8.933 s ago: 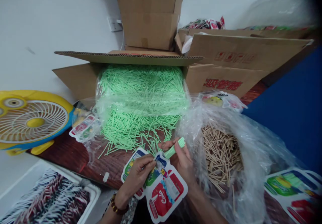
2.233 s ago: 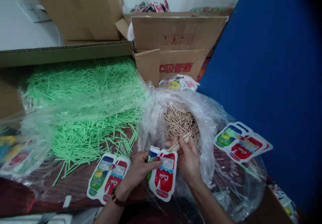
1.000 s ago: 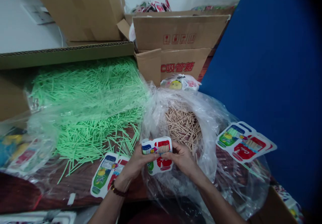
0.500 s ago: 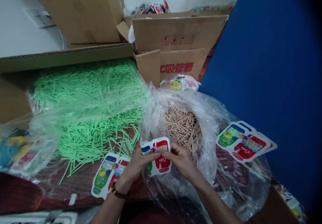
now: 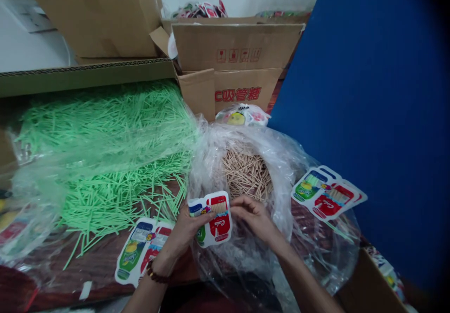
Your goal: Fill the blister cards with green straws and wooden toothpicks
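Note:
My left hand (image 5: 190, 224), with a beaded bracelet at the wrist, grips a printed Cola-and-Sprite card pack (image 5: 220, 228), thumb across its front. Tan sticks show in the pack's upper red part. My right hand (image 5: 251, 212) is at the pack's right edge with thumb and fingers drawn together; whether anything is between them is hidden. Behind the hands, loose tan sticks (image 5: 248, 174) lie inside an open clear plastic bag (image 5: 283, 163). Another card pack (image 5: 131, 252) lies on the table left of my left forearm, which partly covers it.
Bright green sticks (image 5: 116, 181) spill from plastic at the left. A small stack of card packs (image 5: 326, 195) rests at the right on the plastic. Cardboard boxes (image 5: 235, 45) stand behind, and a blue panel (image 5: 369, 116) rises at the right.
My right thumb and fingers have moved off the front of the pack to its right edge. The left hand keeps its grip. The whole view has shifted slightly.

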`<control>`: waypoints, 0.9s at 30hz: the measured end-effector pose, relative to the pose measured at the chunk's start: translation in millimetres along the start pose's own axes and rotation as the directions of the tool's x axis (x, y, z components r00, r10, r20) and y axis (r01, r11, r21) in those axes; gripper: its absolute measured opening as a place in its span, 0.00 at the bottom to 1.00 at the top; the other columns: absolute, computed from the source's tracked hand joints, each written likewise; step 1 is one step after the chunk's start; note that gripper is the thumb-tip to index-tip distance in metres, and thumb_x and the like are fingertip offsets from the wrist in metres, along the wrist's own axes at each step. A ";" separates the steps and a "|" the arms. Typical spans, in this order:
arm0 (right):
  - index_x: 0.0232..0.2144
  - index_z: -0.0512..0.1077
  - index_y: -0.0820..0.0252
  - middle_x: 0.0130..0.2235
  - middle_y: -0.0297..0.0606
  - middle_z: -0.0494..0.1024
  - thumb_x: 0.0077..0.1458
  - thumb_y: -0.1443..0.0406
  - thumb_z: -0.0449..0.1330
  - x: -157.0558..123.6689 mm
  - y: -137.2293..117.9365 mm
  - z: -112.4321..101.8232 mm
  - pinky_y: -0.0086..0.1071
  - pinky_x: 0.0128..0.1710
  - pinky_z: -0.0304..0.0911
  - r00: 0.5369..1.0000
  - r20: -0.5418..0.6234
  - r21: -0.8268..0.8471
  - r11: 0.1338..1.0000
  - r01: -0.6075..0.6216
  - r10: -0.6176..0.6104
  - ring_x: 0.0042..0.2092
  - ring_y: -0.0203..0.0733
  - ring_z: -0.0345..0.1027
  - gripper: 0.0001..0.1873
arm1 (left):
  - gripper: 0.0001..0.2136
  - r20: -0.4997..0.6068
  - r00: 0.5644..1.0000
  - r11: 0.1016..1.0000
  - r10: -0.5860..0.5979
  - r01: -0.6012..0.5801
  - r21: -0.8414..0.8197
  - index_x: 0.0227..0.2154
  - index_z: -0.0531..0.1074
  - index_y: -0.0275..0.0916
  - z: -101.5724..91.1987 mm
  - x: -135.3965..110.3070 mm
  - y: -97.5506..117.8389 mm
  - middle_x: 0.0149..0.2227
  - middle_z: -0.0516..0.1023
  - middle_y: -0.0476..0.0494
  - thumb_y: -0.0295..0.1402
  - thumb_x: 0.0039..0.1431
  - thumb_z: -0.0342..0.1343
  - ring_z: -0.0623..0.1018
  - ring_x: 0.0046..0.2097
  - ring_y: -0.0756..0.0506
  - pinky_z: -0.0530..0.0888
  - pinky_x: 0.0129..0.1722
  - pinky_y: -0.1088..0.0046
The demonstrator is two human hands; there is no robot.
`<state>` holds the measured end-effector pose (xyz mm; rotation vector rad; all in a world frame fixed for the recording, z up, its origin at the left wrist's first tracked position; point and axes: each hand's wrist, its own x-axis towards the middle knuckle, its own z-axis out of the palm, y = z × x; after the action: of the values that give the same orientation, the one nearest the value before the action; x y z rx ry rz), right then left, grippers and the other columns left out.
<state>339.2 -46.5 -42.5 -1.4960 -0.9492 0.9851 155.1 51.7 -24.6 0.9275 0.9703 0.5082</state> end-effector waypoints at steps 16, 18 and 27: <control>0.40 0.70 0.60 0.39 0.47 0.78 0.58 0.68 0.51 39.5 -11.8 -66.1 0.33 0.33 0.59 0.975 0.060 -0.976 0.216 0.013 0.214 0.39 0.47 0.74 0.10 | 0.15 0.021 0.998 0.998 -0.059 0.059 -0.034 0.32 0.75 0.34 -4.7 -5.9 4.0 0.30 0.83 0.42 0.31 0.39 0.70 0.80 0.30 0.43 0.76 0.34 0.68; 0.43 0.68 0.59 0.36 0.45 0.78 0.56 0.69 0.51 36.5 -15.7 -75.8 0.33 0.33 0.58 0.982 0.034 -0.962 0.273 -0.019 0.188 0.37 0.46 0.73 0.12 | 0.15 0.013 0.999 0.999 -0.046 0.046 -0.019 0.32 0.76 0.34 -5.0 -5.4 2.9 0.30 0.83 0.43 0.32 0.39 0.70 0.80 0.30 0.44 0.76 0.34 0.68; 0.49 0.62 0.55 0.28 0.28 0.72 0.55 0.59 0.56 17.6 -53.7 -31.0 0.27 0.21 0.58 0.994 -0.057 0.053 0.993 0.101 -0.098 0.21 0.32 0.63 0.19 | 0.12 0.107 0.994 0.984 -0.031 0.012 0.177 0.28 0.79 0.33 3.4 -13.5 5.8 0.26 0.81 0.45 0.36 0.42 0.68 0.78 0.30 0.44 0.71 0.30 0.73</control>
<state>371.0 -33.7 12.1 -1.4082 -0.9407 0.8879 151.5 43.4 -12.4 1.0909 0.9347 0.3528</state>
